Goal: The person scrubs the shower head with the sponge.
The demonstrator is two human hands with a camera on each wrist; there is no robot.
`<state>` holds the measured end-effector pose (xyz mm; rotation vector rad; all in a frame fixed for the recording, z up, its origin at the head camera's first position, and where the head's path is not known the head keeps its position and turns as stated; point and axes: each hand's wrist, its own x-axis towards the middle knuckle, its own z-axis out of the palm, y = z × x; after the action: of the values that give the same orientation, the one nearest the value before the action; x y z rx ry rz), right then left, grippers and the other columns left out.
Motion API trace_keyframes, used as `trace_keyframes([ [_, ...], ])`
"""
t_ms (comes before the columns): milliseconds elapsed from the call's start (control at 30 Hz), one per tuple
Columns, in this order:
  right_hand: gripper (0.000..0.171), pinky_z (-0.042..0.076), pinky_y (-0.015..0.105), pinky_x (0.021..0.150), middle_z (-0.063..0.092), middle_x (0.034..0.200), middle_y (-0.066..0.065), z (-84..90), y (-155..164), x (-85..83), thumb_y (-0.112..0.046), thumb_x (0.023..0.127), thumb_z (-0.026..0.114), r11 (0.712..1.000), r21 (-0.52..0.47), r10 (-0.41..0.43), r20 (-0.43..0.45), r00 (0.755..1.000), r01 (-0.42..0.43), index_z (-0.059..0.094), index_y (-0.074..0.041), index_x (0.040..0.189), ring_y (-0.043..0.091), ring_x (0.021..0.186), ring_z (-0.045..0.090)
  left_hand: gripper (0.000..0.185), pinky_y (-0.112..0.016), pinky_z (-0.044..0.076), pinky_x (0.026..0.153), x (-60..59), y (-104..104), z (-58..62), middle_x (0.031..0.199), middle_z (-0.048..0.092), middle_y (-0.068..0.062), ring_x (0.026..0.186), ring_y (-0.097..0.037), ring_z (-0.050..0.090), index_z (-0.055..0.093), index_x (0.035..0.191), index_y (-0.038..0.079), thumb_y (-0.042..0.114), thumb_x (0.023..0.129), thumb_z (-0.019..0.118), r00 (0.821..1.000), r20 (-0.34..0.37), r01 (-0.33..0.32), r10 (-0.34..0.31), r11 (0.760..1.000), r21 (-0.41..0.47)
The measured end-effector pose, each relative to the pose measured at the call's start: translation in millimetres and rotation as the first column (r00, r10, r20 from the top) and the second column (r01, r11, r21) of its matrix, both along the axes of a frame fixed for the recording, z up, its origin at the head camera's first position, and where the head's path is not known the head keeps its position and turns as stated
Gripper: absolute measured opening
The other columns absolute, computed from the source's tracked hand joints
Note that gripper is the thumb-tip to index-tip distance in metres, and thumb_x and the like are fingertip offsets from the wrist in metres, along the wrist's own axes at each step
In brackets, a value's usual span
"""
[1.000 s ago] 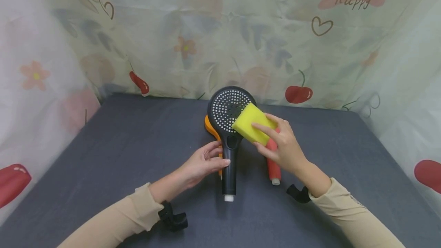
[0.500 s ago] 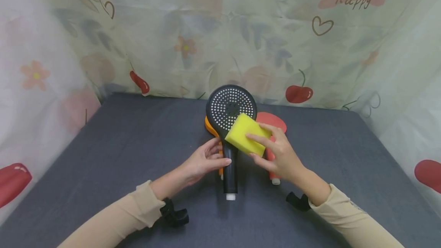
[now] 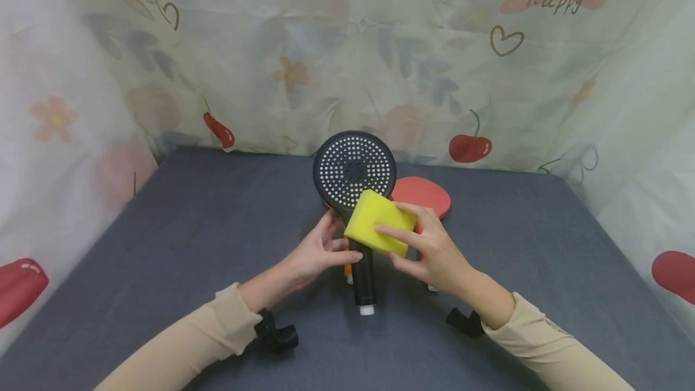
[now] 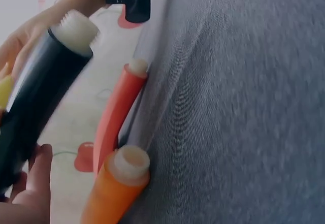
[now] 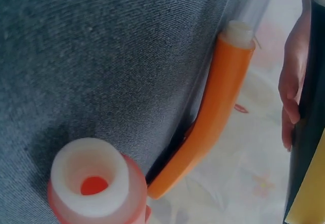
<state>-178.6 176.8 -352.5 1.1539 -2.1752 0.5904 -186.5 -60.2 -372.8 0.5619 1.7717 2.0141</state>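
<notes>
A black shower head (image 3: 365, 279) with a pale dotted face is held off the table, its white-tipped end toward me. My left hand (image 3: 317, 255) grips its handle from the left. In my right hand (image 3: 437, 249) a yellow sponge (image 3: 380, 222) is pinched between fingers and thumb, lying against the shower head where face and handle meet. On the table behind are a red shower head (image 3: 420, 195) and an orange shower head (image 4: 114, 196), the latter mostly hidden in the head view. Both handles show in the right wrist view, the orange one (image 5: 208, 107) farther off.
A dark grey cloth covers the table (image 3: 217, 210). Printed curtains (image 3: 293, 29) hang along its back and sides. Black wrist mounts (image 3: 277, 333) sit at both cuffs, low over the cloth.
The sponge in my right hand has slid down and left, from the dotted face's edge toward the handle. The black shower head has tilted slightly left, and more of the red one shows.
</notes>
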Motion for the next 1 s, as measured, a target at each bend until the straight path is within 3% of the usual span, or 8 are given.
trace_keyframes([
  [167,0.054,0.051,0.043,0.078,0.050,0.124,0.019,1.3,-1,1.9,-0.010,0.063,0.080,1.000,0.006,-0.021,0.011,1.000,0.021,0.066,-0.020,0.114,0.033,0.112,0.046,0.076,-0.031,0.050,0.092,-1.7,-4,3.4,0.154,0.018,-0.015,0.108,-0.014,0.056,0.002,0.150,0.015,0.011,0.091,0.050,0.997,0.077,0.015,-0.017,0.999,0.030],
  [267,0.053,0.053,0.042,0.077,0.050,0.124,0.018,1.8,-1,2.7,-0.010,0.063,0.080,0.999,0.020,-0.032,0.013,0.999,0.032,0.066,-0.020,0.114,0.032,0.112,0.045,0.064,-0.032,0.050,0.091,-4.0,-4,6.6,0.149,0.025,-0.017,0.101,-0.009,0.058,0.005,0.149,0.011,0.025,0.095,0.037,0.990,0.144,-0.021,0.013,0.998,0.054],
  [367,0.053,0.052,0.041,0.076,0.050,0.124,0.019,1.7,-1,2.3,-0.010,0.063,0.079,0.999,0.029,-0.025,0.002,1.000,0.025,0.066,-0.019,0.113,0.032,0.111,0.045,0.055,-0.035,0.051,0.090,-7.8,-3,9.0,0.120,0.051,-0.009,0.091,-0.008,0.061,0.018,0.143,0.007,0.038,0.099,0.031,0.981,0.172,-0.098,0.090,0.994,0.039],
  [467,0.053,0.050,0.042,0.076,0.050,0.124,0.020,1.9,-1,1.5,-0.009,0.062,0.078,1.000,0.030,-0.006,-0.013,1.000,0.006,0.066,-0.019,0.113,0.033,0.110,0.045,0.048,-0.037,0.053,0.088,-12.0,-2,10.1,0.084,0.052,0.001,0.080,-0.007,0.060,0.031,0.132,0.006,0.041,0.101,0.031,0.970,0.173,-0.175,0.171,0.985,0.007],
  [500,0.053,0.050,0.042,0.076,0.050,0.124,0.020,2.0,-1,1.1,-0.008,0.062,0.078,0.999,0.032,0.000,-0.016,1.000,0.000,0.066,-0.019,0.113,0.033,0.110,0.045,0.047,-0.037,0.054,0.087,-13.1,-2,10.3,0.080,0.051,0.003,0.078,-0.007,0.059,0.034,0.131,0.006,0.042,0.100,0.033,0.967,0.167,-0.195,0.194,0.981,-0.008],
  [567,0.053,0.050,0.042,0.076,0.050,0.124,0.020,2.3,-2,0.6,-0.009,0.063,0.078,0.999,0.037,0.005,-0.019,1.000,-0.005,0.066,-0.019,0.113,0.033,0.110,0.046,0.047,-0.037,0.055,0.086,-14.8,-1,10.7,0.086,0.053,0.003,0.080,-0.009,0.057,0.038,0.131,0.005,0.040,0.100,0.036,0.961,0.152,-0.230,0.231,0.973,-0.019],
  [733,0.054,0.050,0.040,0.074,0.050,0.124,0.020,2.1,-4,0.3,-0.010,0.063,0.078,0.999,0.040,0.004,-0.019,1.000,-0.003,0.066,-0.019,0.114,0.032,0.110,0.046,0.044,-0.037,0.056,0.083,-17.0,0,13.3,0.122,0.052,-0.006,0.101,-0.015,0.055,0.044,0.135,0.007,0.032,0.099,0.045,0.938,0.120,-0.322,0.325,0.946,-0.040],
  [1000,0.037,0.048,0.044,0.080,0.051,0.123,0.020,-3.0,-7,3.9,-0.021,0.078,0.069,0.994,0.072,0.088,-0.028,0.996,-0.086,0.065,-0.022,0.115,0.032,0.109,0.048,0.050,-0.043,0.055,0.084,-19.9,3,19.1,0.118,0.060,-0.018,0.078,-0.008,0.065,0.034,0.138,0.016,0.025,0.094,0.056,0.885,0.119,-0.448,0.451,0.893,-0.052],
])
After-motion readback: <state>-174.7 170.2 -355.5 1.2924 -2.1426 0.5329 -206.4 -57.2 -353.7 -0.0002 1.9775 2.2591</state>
